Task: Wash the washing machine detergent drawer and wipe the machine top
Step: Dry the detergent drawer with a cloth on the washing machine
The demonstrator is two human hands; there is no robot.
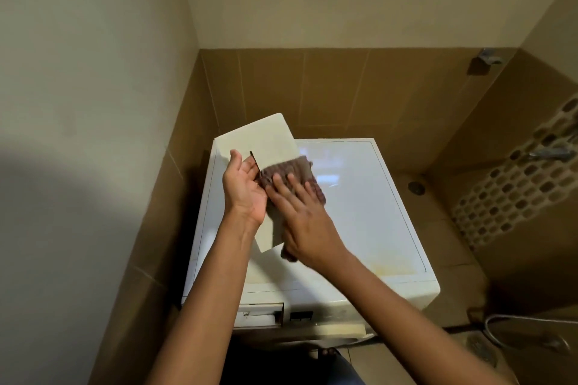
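Note:
A cream detergent drawer [266, 139] is held tilted above the left part of the white washing machine top [369, 206]. My left hand [245, 189] grips the drawer's left edge. With its fingers straight, my right hand [300, 216] presses a brown-purple ribbed cloth [289, 170] flat against the drawer's broad face. The drawer's lower end pokes out below the hands. On the machine front, the drawer slot [261, 316] stands open at the left.
The machine sits in a corner with brown tiled walls [344, 87] behind and to the left. A floor drain [416, 187] and a patterned tile strip [516, 184] lie to the right. A hose [516, 327] curves on the floor at lower right.

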